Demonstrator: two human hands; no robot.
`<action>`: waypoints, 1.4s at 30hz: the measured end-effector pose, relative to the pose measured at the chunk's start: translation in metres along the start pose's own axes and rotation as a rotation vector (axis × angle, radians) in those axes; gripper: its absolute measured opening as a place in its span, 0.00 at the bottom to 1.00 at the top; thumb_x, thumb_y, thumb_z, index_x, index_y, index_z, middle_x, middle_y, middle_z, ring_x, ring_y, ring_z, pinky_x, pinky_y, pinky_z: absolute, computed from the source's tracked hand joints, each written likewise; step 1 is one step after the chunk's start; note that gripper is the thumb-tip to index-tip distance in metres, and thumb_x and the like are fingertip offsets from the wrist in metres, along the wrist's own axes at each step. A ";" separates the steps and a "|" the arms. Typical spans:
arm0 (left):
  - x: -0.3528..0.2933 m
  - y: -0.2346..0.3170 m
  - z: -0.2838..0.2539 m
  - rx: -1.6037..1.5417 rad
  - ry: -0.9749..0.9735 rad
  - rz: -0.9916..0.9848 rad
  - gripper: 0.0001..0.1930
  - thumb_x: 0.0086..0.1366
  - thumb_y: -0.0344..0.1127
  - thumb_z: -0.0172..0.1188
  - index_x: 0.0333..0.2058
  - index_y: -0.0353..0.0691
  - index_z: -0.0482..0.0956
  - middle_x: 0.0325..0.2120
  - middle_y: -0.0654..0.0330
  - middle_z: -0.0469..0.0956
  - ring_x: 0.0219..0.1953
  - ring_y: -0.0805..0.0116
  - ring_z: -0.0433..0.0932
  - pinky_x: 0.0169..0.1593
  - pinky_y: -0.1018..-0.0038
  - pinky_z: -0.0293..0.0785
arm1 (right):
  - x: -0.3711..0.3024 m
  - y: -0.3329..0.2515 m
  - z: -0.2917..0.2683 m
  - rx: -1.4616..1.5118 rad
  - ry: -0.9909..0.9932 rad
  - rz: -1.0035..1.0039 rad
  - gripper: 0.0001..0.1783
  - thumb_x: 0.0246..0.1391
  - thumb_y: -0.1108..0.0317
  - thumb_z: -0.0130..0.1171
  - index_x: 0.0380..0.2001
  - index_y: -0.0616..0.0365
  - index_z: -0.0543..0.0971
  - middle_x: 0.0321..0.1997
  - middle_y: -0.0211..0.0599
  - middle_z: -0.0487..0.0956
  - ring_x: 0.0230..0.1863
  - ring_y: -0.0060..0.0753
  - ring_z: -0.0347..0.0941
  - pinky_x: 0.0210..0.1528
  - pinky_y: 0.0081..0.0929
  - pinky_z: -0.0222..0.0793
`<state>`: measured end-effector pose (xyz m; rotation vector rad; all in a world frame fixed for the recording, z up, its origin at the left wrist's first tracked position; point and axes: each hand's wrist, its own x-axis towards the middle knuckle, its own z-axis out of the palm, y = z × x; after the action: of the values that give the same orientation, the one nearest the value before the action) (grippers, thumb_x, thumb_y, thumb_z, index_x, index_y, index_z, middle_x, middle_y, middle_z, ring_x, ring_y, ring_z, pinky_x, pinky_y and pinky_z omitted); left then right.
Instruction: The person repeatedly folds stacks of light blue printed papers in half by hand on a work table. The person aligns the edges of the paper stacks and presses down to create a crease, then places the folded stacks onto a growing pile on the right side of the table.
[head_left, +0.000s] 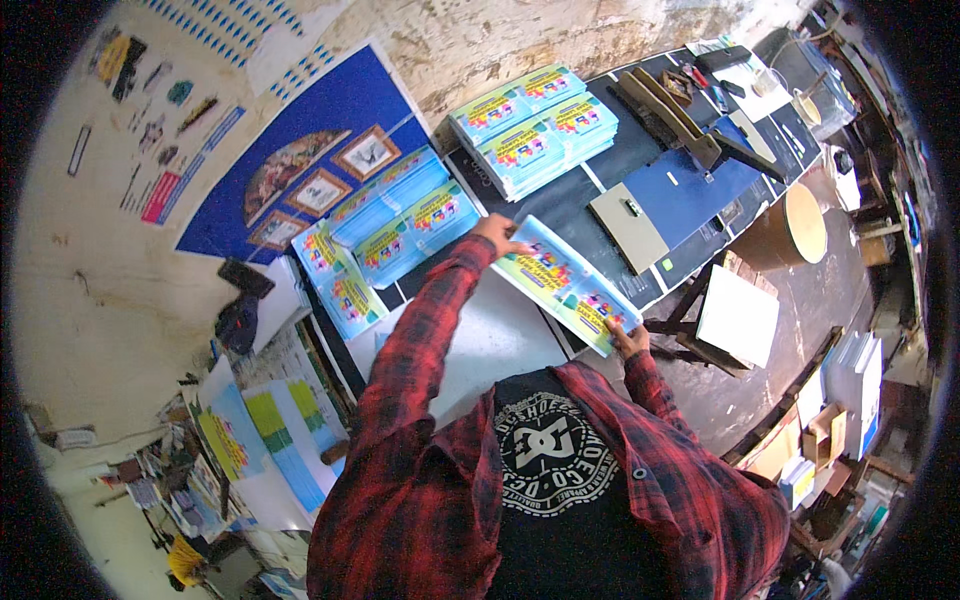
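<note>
Yellow and blue, the printed strip [567, 283] is held over the near edge of the dark table [567, 198], its ends pinched by the left hand [497, 237] and the right hand [628, 341]. Creases could be caused by uneven pulling. Its print is turned up, its long axis slanted from far left to near right.

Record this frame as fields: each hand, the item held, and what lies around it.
left hand: grips the upper-left end of a printed strip
right hand: grips the strip's lower-right end
strip: yellow, green and blue print; one sheet or several, cannot tell
beyond the strip: thick pile of similar prints on the dark table
left of the strip: more similar prints
right of the strip: blue panel with a cream end
past the table's right edge: brown cylindrical container
</note>
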<state>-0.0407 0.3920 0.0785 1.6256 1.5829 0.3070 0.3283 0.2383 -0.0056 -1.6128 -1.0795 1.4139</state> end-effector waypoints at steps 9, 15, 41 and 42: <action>-0.013 0.067 0.020 -0.193 0.390 0.303 0.34 0.48 0.39 0.72 0.54 0.36 0.70 0.52 0.50 0.73 0.54 0.57 0.72 0.57 0.68 0.67 | 0.020 0.051 -0.007 0.319 0.236 0.528 0.35 0.39 0.55 0.74 0.46 0.68 0.74 0.40 0.42 0.79 0.37 0.35 0.78 0.41 0.32 0.75; -0.192 -0.025 0.029 -0.209 0.640 -0.219 0.32 0.52 0.35 0.70 0.54 0.32 0.69 0.54 0.48 0.71 0.58 0.59 0.68 0.61 0.67 0.63 | 0.084 0.084 0.014 -0.010 0.169 0.371 0.36 0.35 0.50 0.75 0.44 0.61 0.75 0.38 0.39 0.79 0.33 0.34 0.76 0.33 0.37 0.74; -0.392 -0.055 0.187 -0.553 0.994 -0.671 0.27 0.60 0.39 0.62 0.55 0.34 0.67 0.50 0.47 0.74 0.53 0.59 0.74 0.53 0.66 0.70 | 0.326 -0.060 0.085 -0.176 -0.598 0.361 0.47 0.50 0.23 0.36 0.55 0.53 0.73 0.40 0.36 0.80 0.29 0.24 0.76 0.25 0.22 0.67; -0.397 -0.054 0.187 -0.484 0.933 -0.710 0.27 0.60 0.39 0.62 0.55 0.34 0.68 0.50 0.47 0.74 0.52 0.60 0.74 0.53 0.67 0.70 | 0.334 -0.049 0.078 -0.184 -0.582 0.351 0.47 0.50 0.23 0.36 0.55 0.52 0.72 0.41 0.36 0.81 0.30 0.24 0.77 0.26 0.21 0.68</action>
<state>-0.0228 -0.0492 0.0676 0.4507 2.3858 1.0523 0.2599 0.5646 -0.0998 -1.6135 -1.3196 2.1619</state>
